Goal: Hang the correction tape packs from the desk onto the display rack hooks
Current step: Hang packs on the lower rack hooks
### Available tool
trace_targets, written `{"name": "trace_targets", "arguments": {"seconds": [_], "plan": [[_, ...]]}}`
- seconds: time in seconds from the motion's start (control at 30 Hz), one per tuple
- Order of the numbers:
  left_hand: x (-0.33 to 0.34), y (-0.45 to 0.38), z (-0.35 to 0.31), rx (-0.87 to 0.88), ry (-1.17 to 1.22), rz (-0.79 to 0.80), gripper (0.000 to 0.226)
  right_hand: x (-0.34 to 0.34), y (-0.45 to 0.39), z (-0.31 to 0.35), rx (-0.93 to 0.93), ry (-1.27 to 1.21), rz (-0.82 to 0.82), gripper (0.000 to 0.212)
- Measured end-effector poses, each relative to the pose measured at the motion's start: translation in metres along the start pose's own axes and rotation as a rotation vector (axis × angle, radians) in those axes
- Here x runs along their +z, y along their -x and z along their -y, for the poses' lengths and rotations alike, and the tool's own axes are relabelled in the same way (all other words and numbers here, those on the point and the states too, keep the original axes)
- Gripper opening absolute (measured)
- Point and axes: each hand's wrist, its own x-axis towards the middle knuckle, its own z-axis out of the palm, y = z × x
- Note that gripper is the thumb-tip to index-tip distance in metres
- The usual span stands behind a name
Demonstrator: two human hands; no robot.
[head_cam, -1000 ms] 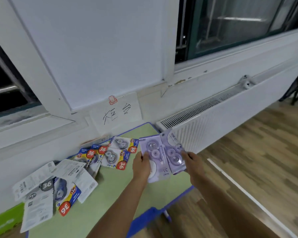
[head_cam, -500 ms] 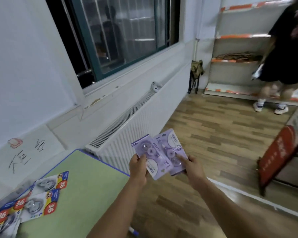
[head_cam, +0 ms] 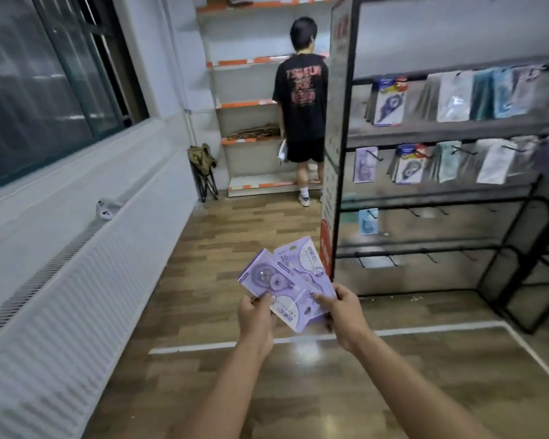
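Observation:
Two purple correction tape packs (head_cam: 286,282) overlap in a fan in front of me, above the wooden floor. My left hand (head_cam: 255,318) grips their lower left edge, thumb on top. My right hand (head_cam: 343,312) pinches their lower right edge. The black display rack (head_cam: 441,128) stands to the right. Its upper rows carry hanging packs (head_cam: 389,101). A purple pack (head_cam: 365,164) hangs at the left of the middle row, and several bare hooks (head_cam: 393,260) stick out of the lower rows. The desk is out of view.
A person in a black T-shirt (head_cam: 303,99) stands ahead at white and orange shelves (head_cam: 244,103). A folding stool (head_cam: 203,167) sits in the corner. A long white radiator (head_cam: 61,299) runs along the left wall under the window. White tape lines (head_cam: 222,345) mark the floor.
My view has swung right from the desk past the radiator to the display rack. Both hands kept hold of the two purple packs and carried them along.

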Motion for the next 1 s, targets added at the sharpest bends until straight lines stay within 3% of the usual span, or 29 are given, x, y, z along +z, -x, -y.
{"name": "trace_targets", "arguments": {"seconds": [0.27,0.37,0.47,0.53,0.73,0.9,1.0], "plan": [[0.161,0.022,0.061,-0.070,-0.102,0.240,0.017,-0.159,-0.016,0.064,-0.137,0.016,-0.275,0.008],[0.210,0.023,0.075,-0.013,-0.243,0.290,0.041,-0.201,-0.024,0.083,-0.187,0.051,-0.354,0.009],[0.252,0.014,0.085,0.150,-0.612,0.208,0.074,-0.231,-0.040,0.098,-0.227,0.083,-0.411,0.011],[0.280,0.007,0.090,0.307,-0.757,0.233,0.084,-0.248,-0.055,0.108,-0.250,0.119,-0.440,0.011],[0.371,-0.039,0.108,0.739,-1.043,0.521,0.066,-0.290,-0.117,0.143,-0.291,0.185,-0.463,0.009],[0.445,-0.066,0.120,0.865,-1.127,0.696,0.062,-0.326,-0.166,0.178,-0.332,0.212,-0.493,0.008],[0.467,-0.083,0.129,0.951,-1.193,0.701,0.062,-0.345,-0.192,0.190,-0.328,0.236,-0.485,0.012]]}}
